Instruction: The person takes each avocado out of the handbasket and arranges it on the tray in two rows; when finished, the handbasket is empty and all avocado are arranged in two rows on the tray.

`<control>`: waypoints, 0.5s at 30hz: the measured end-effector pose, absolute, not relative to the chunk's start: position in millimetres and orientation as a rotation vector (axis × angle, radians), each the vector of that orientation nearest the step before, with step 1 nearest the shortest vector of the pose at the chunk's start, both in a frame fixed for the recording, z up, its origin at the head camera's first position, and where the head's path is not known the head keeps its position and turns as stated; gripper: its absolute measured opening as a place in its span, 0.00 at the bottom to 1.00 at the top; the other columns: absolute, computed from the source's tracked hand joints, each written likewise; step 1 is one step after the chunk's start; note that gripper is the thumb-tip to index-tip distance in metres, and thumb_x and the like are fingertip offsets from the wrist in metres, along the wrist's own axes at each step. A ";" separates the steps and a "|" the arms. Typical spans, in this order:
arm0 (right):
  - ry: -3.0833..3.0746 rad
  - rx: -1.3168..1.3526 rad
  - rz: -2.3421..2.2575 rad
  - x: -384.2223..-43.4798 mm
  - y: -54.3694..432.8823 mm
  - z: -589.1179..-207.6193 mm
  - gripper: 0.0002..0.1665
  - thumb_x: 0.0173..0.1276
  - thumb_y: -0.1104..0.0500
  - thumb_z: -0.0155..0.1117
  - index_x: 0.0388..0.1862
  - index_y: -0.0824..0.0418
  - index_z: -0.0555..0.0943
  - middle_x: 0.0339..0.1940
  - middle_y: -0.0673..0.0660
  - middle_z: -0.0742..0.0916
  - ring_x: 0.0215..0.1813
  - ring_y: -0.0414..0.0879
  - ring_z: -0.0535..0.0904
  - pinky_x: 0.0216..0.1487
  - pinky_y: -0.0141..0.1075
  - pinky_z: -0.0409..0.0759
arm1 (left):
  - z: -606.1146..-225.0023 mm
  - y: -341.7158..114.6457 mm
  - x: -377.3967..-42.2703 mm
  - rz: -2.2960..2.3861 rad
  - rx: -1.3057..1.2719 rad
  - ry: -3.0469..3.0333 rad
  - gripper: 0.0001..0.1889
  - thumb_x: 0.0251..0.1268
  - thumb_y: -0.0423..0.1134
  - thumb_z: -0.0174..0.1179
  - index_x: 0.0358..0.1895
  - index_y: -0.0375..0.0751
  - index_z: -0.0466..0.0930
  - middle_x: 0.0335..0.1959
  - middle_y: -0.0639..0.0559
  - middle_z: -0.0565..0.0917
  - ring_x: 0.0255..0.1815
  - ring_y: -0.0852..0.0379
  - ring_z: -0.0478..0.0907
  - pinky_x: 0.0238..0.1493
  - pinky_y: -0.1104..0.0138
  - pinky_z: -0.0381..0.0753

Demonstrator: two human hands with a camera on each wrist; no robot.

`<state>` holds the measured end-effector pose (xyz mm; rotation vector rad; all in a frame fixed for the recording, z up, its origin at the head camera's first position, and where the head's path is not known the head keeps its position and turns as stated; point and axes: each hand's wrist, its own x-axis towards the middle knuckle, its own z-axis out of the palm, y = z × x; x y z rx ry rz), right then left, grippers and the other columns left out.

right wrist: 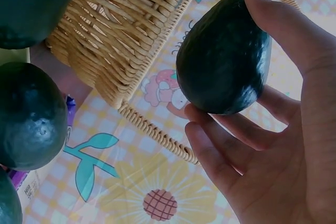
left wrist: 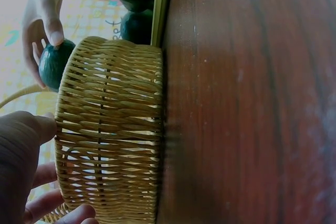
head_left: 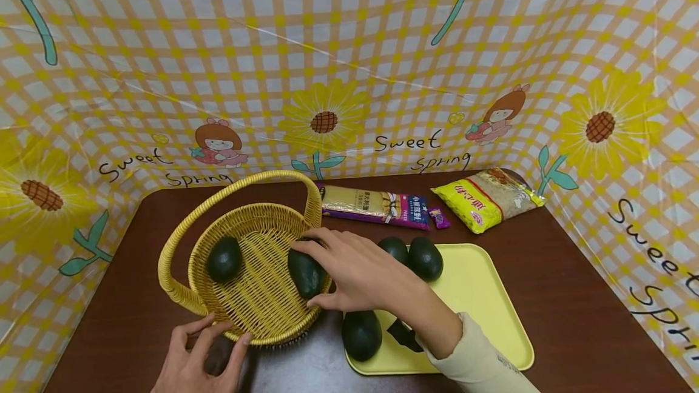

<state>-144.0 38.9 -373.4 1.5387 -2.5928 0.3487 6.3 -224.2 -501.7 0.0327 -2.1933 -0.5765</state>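
Note:
A yellow wicker basket (head_left: 267,296) with a tall arched handle stands on the left part of the table. My right hand (head_left: 355,268) holds a dark green avocado (head_left: 306,273) between thumb and fingers, over the basket's right side. In the right wrist view, the thumb lies on one side of this avocado (right wrist: 223,56), the fingers on the other. Another avocado (head_left: 224,259) lies inside the basket at the left. At the near rim, my left hand (head_left: 199,356) grips the basket; its thumb and fingers meet the woven edge (left wrist: 60,124) in the left wrist view.
Right of the basket lies a pale yellow tray (head_left: 480,296). Two avocados (head_left: 426,258) sit at its back left, and one avocado (head_left: 361,335) at its front left. Behind are a pasta pack (head_left: 374,206), a small purple packet (head_left: 439,218) and a yellow food bag (head_left: 486,199).

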 end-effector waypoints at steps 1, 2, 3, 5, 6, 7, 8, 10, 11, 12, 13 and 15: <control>-2.591 1.534 0.349 -143.1 39.4 -373.8 0.53 0.64 0.32 0.80 0.81 0.53 0.72 0.75 0.59 0.78 0.67 0.53 0.82 0.66 0.50 0.83 | -501.8 -224.3 6.3 -0.577 0.032 -2.195 0.23 0.69 0.59 0.72 0.38 0.40 0.92 0.36 0.36 0.79 0.28 0.42 0.83 0.21 0.57 0.79; -2.591 1.529 0.345 -142.5 39.9 -374.3 0.53 0.64 0.32 0.80 0.81 0.53 0.72 0.75 0.59 0.78 0.67 0.53 0.82 0.66 0.49 0.83 | -501.8 -224.3 6.0 -0.574 0.028 -2.194 0.23 0.69 0.59 0.72 0.38 0.39 0.92 0.36 0.36 0.79 0.28 0.41 0.84 0.22 0.57 0.80; -2.592 1.526 0.346 -141.7 40.4 -375.1 0.53 0.64 0.33 0.80 0.81 0.53 0.72 0.75 0.59 0.78 0.66 0.53 0.82 0.66 0.49 0.83 | -501.7 -224.1 5.9 -0.575 0.028 -2.195 0.22 0.69 0.59 0.72 0.38 0.39 0.92 0.37 0.36 0.79 0.29 0.41 0.84 0.22 0.57 0.80; -2.596 1.523 0.359 -140.6 41.3 -376.6 0.53 0.64 0.33 0.80 0.81 0.53 0.72 0.75 0.59 0.78 0.66 0.53 0.82 0.66 0.50 0.83 | -500.8 -223.2 6.6 -0.574 0.037 -2.202 0.22 0.69 0.58 0.72 0.38 0.39 0.92 0.37 0.35 0.79 0.29 0.41 0.84 0.23 0.55 0.80; -2.598 1.523 0.363 -140.3 42.0 -377.3 0.53 0.64 0.33 0.80 0.81 0.54 0.72 0.75 0.59 0.78 0.67 0.53 0.82 0.67 0.50 0.83 | -500.0 -222.6 7.1 -0.574 0.040 -2.206 0.22 0.69 0.58 0.73 0.38 0.39 0.92 0.37 0.35 0.79 0.30 0.41 0.85 0.23 0.54 0.80; -2.600 1.523 0.362 -139.9 42.7 -377.4 0.54 0.64 0.33 0.80 0.81 0.54 0.72 0.75 0.58 0.78 0.67 0.52 0.82 0.67 0.50 0.83 | -499.5 -222.1 7.4 -0.573 0.046 -2.209 0.22 0.68 0.58 0.73 0.38 0.39 0.92 0.37 0.35 0.79 0.29 0.41 0.85 0.23 0.54 0.80; -2.602 1.524 0.367 -139.7 43.6 -377.7 0.54 0.64 0.33 0.80 0.81 0.53 0.72 0.75 0.58 0.78 0.67 0.52 0.82 0.67 0.50 0.82 | -499.1 -221.6 7.6 -0.571 0.052 -2.212 0.22 0.68 0.57 0.73 0.38 0.39 0.92 0.38 0.35 0.79 0.29 0.41 0.84 0.23 0.55 0.79; -2.603 1.524 0.375 -139.6 45.6 -378.1 0.54 0.63 0.33 0.81 0.81 0.53 0.71 0.75 0.58 0.78 0.67 0.52 0.82 0.68 0.50 0.82 | -498.3 -221.0 8.4 -0.567 0.065 -2.220 0.19 0.64 0.54 0.77 0.38 0.39 0.92 0.38 0.35 0.80 0.27 0.42 0.84 0.22 0.56 0.78; -2.600 1.524 0.371 -139.6 46.8 -378.1 0.54 0.64 0.33 0.81 0.81 0.53 0.71 0.75 0.58 0.78 0.67 0.52 0.82 0.68 0.50 0.82 | -498.0 -220.8 8.6 -0.566 0.069 -2.223 0.18 0.62 0.52 0.78 0.38 0.39 0.92 0.38 0.35 0.80 0.26 0.43 0.83 0.22 0.56 0.78; -2.598 1.523 0.367 -139.4 47.8 -378.2 0.54 0.64 0.33 0.81 0.81 0.53 0.71 0.75 0.58 0.78 0.67 0.52 0.82 0.68 0.50 0.82 | -497.7 -220.7 8.7 -0.566 0.070 -2.223 0.17 0.61 0.51 0.78 0.38 0.39 0.92 0.37 0.35 0.80 0.26 0.43 0.83 0.21 0.57 0.77; -2.594 1.523 0.365 -139.2 49.0 -378.2 0.54 0.64 0.33 0.81 0.82 0.53 0.71 0.75 0.58 0.78 0.67 0.52 0.82 0.67 0.50 0.82 | -497.5 -220.7 8.7 -0.566 0.074 -2.224 0.17 0.60 0.51 0.79 0.38 0.39 0.92 0.37 0.35 0.80 0.26 0.43 0.83 0.21 0.57 0.77; -2.588 1.521 0.366 -138.5 50.9 -378.7 0.54 0.64 0.34 0.81 0.82 0.54 0.71 0.75 0.59 0.78 0.68 0.52 0.82 0.68 0.50 0.82 | -497.1 -220.7 8.7 -0.566 0.078 -2.223 0.17 0.60 0.51 0.79 0.38 0.39 0.92 0.37 0.35 0.80 0.25 0.44 0.83 0.21 0.58 0.77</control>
